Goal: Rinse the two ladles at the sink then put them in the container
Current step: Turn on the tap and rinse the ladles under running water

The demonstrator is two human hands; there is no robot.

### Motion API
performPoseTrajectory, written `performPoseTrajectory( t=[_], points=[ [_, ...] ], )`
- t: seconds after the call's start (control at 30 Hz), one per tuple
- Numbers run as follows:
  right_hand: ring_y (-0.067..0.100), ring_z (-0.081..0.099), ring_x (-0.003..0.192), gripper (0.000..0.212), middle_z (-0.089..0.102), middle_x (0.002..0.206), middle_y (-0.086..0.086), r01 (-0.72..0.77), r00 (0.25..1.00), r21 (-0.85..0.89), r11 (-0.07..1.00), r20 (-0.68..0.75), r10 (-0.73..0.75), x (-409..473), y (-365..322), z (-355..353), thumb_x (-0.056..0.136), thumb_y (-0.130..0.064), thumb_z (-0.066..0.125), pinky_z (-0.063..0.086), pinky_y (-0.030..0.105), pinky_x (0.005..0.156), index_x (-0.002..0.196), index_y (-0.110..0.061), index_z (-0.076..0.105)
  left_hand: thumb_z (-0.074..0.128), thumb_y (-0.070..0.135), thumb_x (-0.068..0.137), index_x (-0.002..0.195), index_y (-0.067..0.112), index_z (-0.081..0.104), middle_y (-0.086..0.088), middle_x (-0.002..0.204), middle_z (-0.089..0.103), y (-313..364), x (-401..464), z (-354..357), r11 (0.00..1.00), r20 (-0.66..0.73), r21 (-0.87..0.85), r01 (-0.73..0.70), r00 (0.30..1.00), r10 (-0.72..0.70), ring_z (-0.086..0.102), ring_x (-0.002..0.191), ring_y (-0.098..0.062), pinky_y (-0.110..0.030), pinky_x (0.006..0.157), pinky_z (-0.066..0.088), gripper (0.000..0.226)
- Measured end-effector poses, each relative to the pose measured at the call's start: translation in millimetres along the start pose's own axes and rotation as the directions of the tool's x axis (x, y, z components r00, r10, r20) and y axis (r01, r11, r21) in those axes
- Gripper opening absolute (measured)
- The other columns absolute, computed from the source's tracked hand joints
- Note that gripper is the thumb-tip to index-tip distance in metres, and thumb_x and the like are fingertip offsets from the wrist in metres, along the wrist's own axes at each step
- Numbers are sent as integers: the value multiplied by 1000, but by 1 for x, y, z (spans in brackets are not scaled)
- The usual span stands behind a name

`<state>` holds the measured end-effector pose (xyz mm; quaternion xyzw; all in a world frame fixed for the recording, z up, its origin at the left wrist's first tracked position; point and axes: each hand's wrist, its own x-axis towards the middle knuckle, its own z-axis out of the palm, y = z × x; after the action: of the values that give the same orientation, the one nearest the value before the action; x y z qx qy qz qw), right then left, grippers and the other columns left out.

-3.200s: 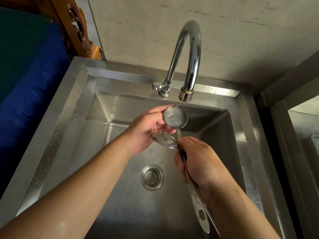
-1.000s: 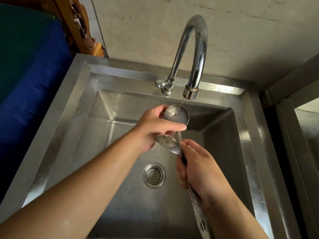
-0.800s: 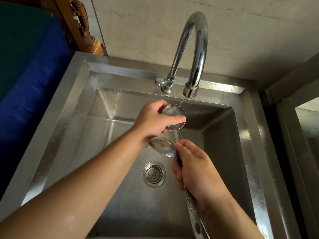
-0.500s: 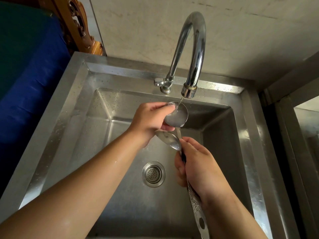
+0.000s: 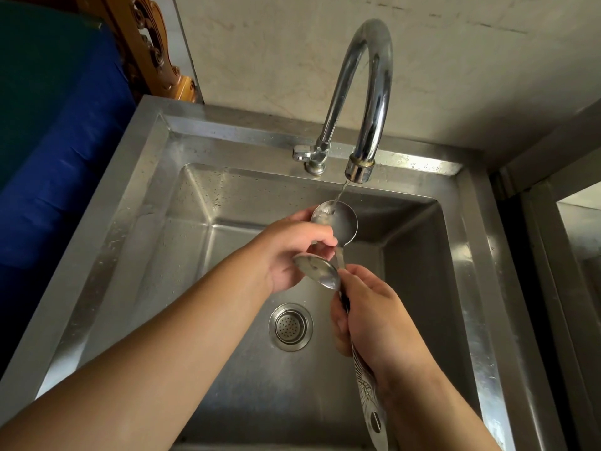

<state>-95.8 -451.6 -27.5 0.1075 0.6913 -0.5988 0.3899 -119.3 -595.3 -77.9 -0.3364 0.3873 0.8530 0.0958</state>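
Two ladles point(image 5: 335, 222) over sink point(image 5: 136, 177); right hand point(image 5: 374, 323) fist-gripping handles, left hand point(image 5: 289, 252) fingers curled rubbing upper bowl under faucet point(image 5: 361, 92) trickle.

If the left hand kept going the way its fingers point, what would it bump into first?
The left hand points right and a bit toward the far wall, with its fingers already on the upper ladle. Past that comes the sink wall, probably; depth is unclear.

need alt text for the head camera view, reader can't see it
Two bare hands rinse two metal ladles over a steel sink: the right hand grips both handles while the left hand rubs the upper ladle under a thin stream from the curved tap. The lower ladle sits above the drain.
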Motion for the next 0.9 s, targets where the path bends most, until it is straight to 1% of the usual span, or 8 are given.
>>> performPoseTrajectory(
  t=[0.13,0.2,0.3,0.43,0.57,0.7,0.8,0.9],
  points=[
    [8,28,35,25,35,52,5,4,1000,4,1000,6,-4,-2,1,2,100,-14,43,23,18,34,94,9,50,69,-15,79,93,12,65,-6,57,68,1,2,0,996,-38,88,-14,999,17,57,49,-15,-20,43,47,31],
    [9,27,35,24,36,49,4,6,1000,-20,1000,16,-6,-3,2,1,99,-15,42,22,18,35,90,6,49,80,-9,71,101,12,67,-6,66,71,3,1,0,987,-77,151,-45,995,57,61,50,-14,-20,42,46,38],
    [9,27,34,24,37,47,4,11,1000,-25,1000,19,-11,-3,2,2,99,-16,43,22,18,35,90,4,51,88,6,67,87,18,73,0,68,73,6,2,3,961,-147,244,-127,975,166,65,51,-10,-18,42,45,28],
    [11,26,32,27,38,44,4,-11,999,24,1000,42,10,-2,0,0,101,-18,40,23,19,35,96,5,55,88,18,71,78,13,77,-1,66,74,10,3,4,948,-225,246,-204,939,260,66,52,-14,-20,46,50,14],
    [13,27,31,28,38,42,4,0,999,68,998,51,-3,1,-4,-2,100,-13,37,24,18,35,101,8,55,71,4,86,78,10,76,0,60,71,9,0,2,951,-142,179,-254,949,280,65,51,-14,-20,47,51,11],
    [13,28,31,27,37,41,3,2,999,98,995,45,-7,2,-5,-4,98,-12,38,24,18,34,103,10,54,51,-16,87,101,5,66,-1,64,67,8,-8,-6,979,183,93,-181,970,162,64,55,-11,-19,53,51,30],
    [13,27,31,28,37,41,3,-4,999,82,997,37,1,1,-1,-2,100,-14,37,23,18,34,98,9,53,53,-22,83,119,4,61,-7,70,66,8,-7,-9,991,149,74,-111,984,99,64,54,-16,-21,51,51,45],
    [12,25,32,26,36,42,4,-16,999,83,996,40,13,-2,2,2,100,-15,38,22,18,35,89,-4,58,70,-22,74,110,11,63,-5,66,71,5,-4,-2,994,70,87,-64,996,58,63,51,-14,-20,46,50,50]
  ],
)
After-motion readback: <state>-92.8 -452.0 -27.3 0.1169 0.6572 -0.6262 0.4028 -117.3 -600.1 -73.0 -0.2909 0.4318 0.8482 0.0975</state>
